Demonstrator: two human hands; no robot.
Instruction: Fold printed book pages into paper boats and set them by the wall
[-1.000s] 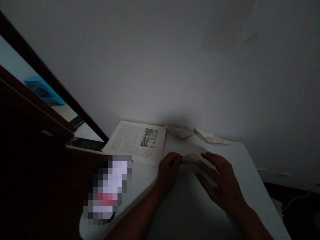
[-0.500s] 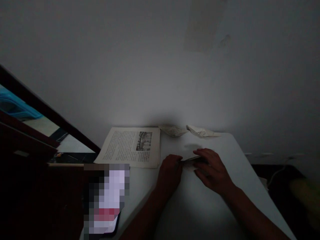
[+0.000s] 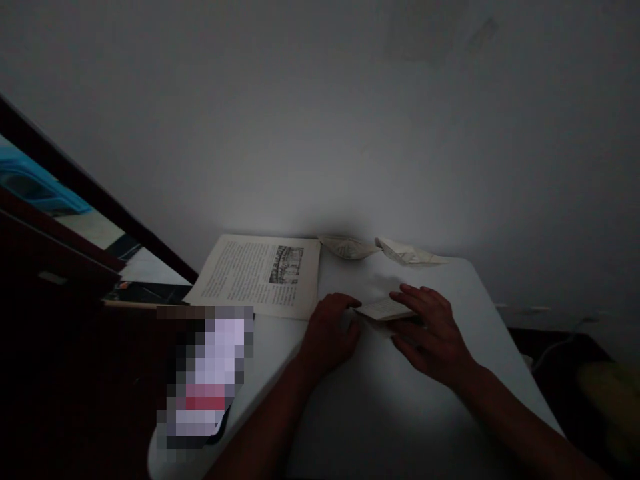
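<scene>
A small folded piece of printed paper (image 3: pixel 384 309) is held above the white table, tilted so that its upper face shows. My right hand (image 3: pixel 434 333) grips its right side, with fingers over and under it. My left hand (image 3: pixel 330 333) is at the paper's left corner, thumb and fingers apart with a gap between them; whether a fingertip touches the corner is hard to see. Behind the hands, against the wall, lie two folded paper boats, a left one (image 3: pixel 347 247) and a right one (image 3: pixel 407 253).
A stack of printed pages (image 3: pixel 245 273) lies at the table's back left. In front of it is a phone (image 3: pixel 215 373), its screen blurred out. The white table (image 3: pixel 400 427) meets a grey wall (image 3: pixel 300 133). Dark furniture (image 3: pixel 60 373) stands at the left.
My left hand has loosened from the paper and moved slightly left, its fingers parting. The paper has tilted, showing more of its printed face. The camera view has shifted a little.
</scene>
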